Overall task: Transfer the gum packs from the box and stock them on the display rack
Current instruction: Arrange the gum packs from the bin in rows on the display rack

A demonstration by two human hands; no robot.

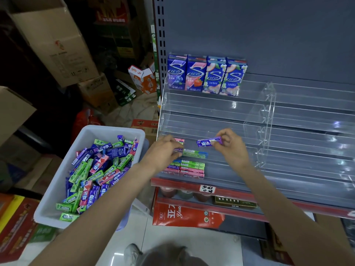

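The right hand (231,145) pinches a purple gum pack (209,142) by one end above the clear display rack (211,108). The left hand (165,150) pinches a green pack (195,153) at a lower tier. The packs look light, stiff and glossy, best gripped across their narrow sides. Many more fill the white box (57,185) at left.

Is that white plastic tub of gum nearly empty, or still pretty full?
Still well stocked. The white plastic tub holds a loose heap of green, purple and pink gum packs covering its floor, though the heap sits below the rim.
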